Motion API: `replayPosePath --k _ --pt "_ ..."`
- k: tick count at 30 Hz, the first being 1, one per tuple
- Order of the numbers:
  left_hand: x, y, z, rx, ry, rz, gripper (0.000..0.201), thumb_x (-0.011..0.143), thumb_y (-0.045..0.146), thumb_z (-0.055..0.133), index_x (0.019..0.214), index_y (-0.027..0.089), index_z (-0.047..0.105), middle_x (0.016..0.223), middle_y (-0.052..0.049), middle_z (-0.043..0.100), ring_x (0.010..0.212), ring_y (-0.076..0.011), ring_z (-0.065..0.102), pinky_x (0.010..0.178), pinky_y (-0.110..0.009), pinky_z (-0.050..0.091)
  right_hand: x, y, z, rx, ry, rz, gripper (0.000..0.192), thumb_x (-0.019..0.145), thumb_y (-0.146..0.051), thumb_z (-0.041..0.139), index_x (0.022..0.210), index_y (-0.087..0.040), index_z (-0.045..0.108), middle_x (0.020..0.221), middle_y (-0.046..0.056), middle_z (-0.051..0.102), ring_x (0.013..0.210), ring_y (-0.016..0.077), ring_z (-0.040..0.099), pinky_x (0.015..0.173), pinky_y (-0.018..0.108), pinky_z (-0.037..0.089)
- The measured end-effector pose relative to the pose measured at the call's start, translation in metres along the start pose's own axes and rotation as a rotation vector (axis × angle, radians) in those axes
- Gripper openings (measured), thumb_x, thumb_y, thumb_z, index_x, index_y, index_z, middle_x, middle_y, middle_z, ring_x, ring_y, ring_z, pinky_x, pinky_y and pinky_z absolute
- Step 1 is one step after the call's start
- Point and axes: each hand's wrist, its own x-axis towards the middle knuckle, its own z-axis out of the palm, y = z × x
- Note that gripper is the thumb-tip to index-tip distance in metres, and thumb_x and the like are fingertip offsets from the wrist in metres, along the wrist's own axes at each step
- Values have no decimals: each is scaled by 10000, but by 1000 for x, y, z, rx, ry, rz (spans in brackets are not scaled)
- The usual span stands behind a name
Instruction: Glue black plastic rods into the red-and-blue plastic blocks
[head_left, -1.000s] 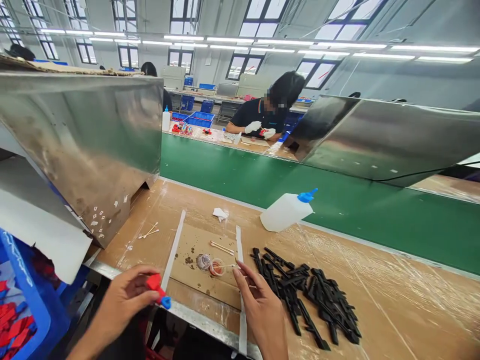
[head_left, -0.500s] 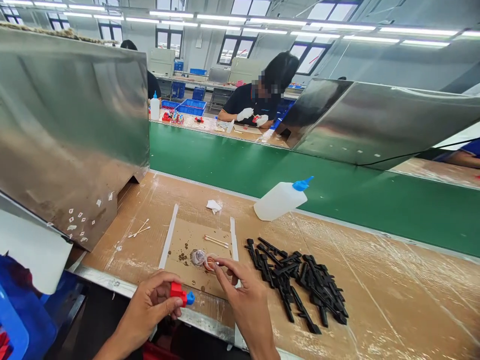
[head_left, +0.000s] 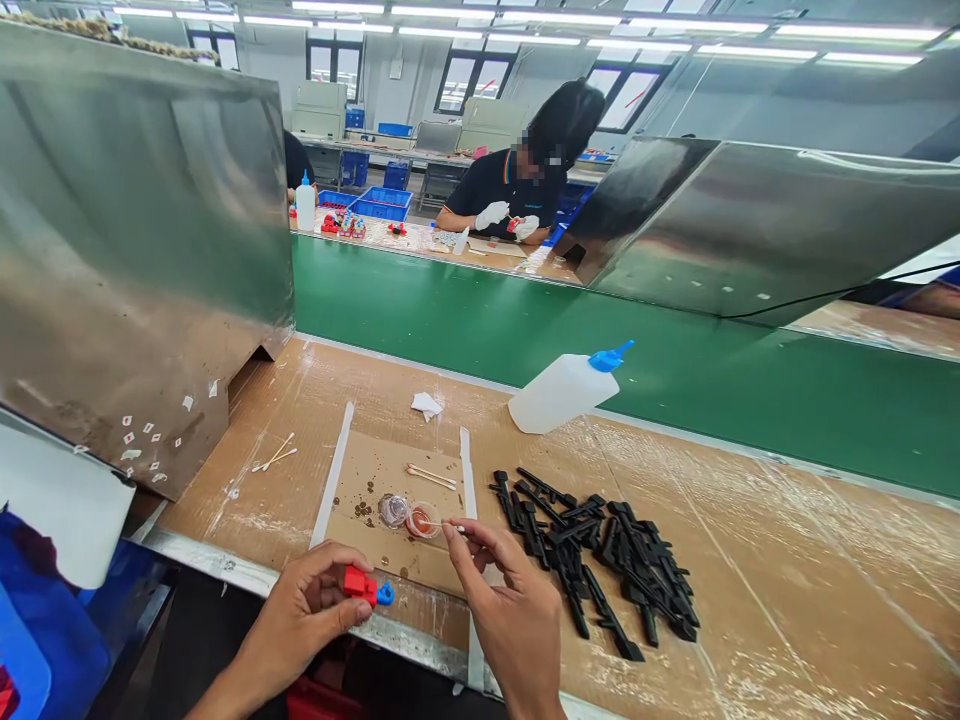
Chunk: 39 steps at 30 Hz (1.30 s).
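Right hand [head_left: 510,610] drawn back slightly from the small cup [head_left: 421,537] since half a second ago; more swab shows. Cotton swab [head_left: 436,522] lies nearly crosswise, far end leftward over the cup; contact with the contents can't be told. Red-and-blue piece [head_left: 362,586] in front of the cardboard mat [head_left: 367,555], long axis near-level, blue ring end rightward, dipping a little. Clear dish [head_left: 392,511] just left of cup; black parts [head_left: 600,550] heaped right of right hand, which covers some tape [head_left: 469,470]. Left hand [head_left: 304,610]: thumb and fingers closed round the red end. Right: swab pinched, thumb against forefinger.
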Motion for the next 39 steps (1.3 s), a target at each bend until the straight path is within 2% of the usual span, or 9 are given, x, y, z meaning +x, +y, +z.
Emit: replayPosePath --k 5,11,14,18,21,24,29,34,39 --pt "-2 -1 0 265 -16 128 146 898 317 690 1022 243 709 1021 -42 641 948 -188 627 840 -271 498 -1 2 1 -7 -9 23 213 922 -418 649 938 -219 724 808 13 689 618 141 578 638 261 482" --pt "-8 4 -6 431 42 168 209 940 358 622 1119 279 695 1109 -59 662 1005 -211 658 851 -283 540 0 9 6 33 -12 110 282 907 -476 659 989 -218 736 895 39 735 699 168 634 685 276 504" --pt "-13 12 -17 559 162 208 197 933 370 629 1094 281 700 1086 -45 707 999 -213 674 874 -286 529 0 12 9 41 -14 135 350 900 -519 650 1060 -218 730 917 49 743 702 178 635 687 288 505" --pt "-19 25 -47 656 419 220 274 895 451 651 1087 260 695 1067 -45 761 1007 -239 697 911 -315 523 0 10 7 -4 22 82 345 910 -500 649 1104 -225 722 927 37 725 663 158 583 679 282 488" --pt "-21 30 -75 690 573 212 375 831 536 675 1086 260 692 1088 -41 770 1052 -276 695 1014 -380 491 -4 11 -5 -47 117 50 314 951 -439 614 1142 -205 699 938 46 711 693 159 576 712 285 488" --pt "-18 28 -97 717 625 153 468 755 615 698 1088 287 698 1139 -20 768 1113 -304 685 1085 -414 456 -13 27 -26 -212 275 43 324 971 -436 579 1120 -172 694 984 86 711 796 192 600 767 315 490" --pt "-12 22 -95 621 578 144 544 693 690 697 1016 253 703 997 -33 808 919 -269 766 860 -305 610 -41 74 -68 -516 270 186 584 915 -699 476 984 -171 717 927 128 722 844 278 640 808 419 493" --pt "-1 23 -83 702 517 185 486 721 670 679 950 244 731 947 -40 812 911 -283 765 809 -324 623 -53 84 -84 -420 254 268 610 871 -737 497 923 -172 724 881 129 737 755 275 670 756 425 533" --pt "2 24 -105 1061 644 208 467 814 656 590 1081 300 735 1137 -52 758 1071 -335 689 911 -444 548 -58 56 -85 -128 312 479 543 749 -690 701 941 -183 736 925 107 765 803 273 721 764 374 582"
